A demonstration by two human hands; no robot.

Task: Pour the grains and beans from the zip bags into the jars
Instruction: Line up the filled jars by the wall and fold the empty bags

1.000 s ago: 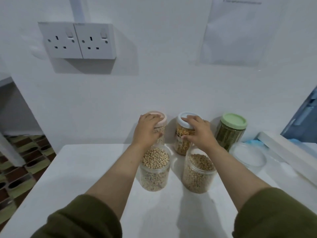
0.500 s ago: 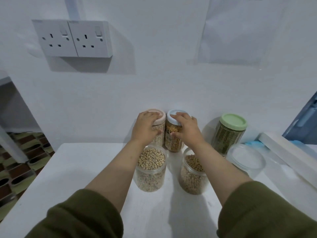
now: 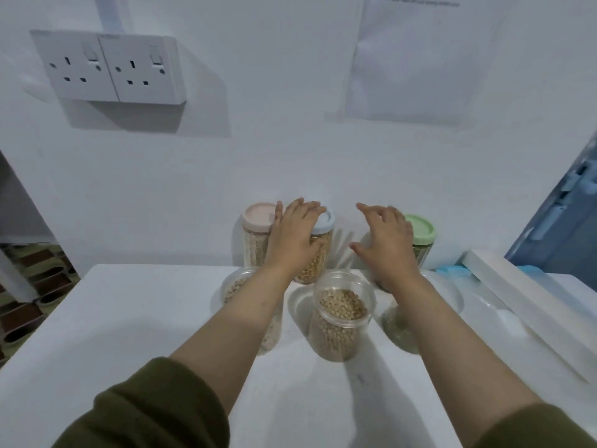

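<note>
Three lidded jars stand by the wall. My left hand (image 3: 295,236) grips the blue-lid jar (image 3: 318,250), next to the pink-lid jar (image 3: 256,232). My right hand (image 3: 386,242) is spread open, holding nothing, before the green-lid jar (image 3: 420,232). An open bean jar (image 3: 340,315) sits nearer on the white table (image 3: 129,318).

White wall (image 3: 258,163) carries a double socket (image 3: 109,67) at 10 o'clock and a paper sheet (image 3: 416,56) at 1 o'clock. White surface (image 3: 129,318) occupies 6 o'clock. Patterned floor (image 3: 29,295) shows at 9 o'clock.
</note>
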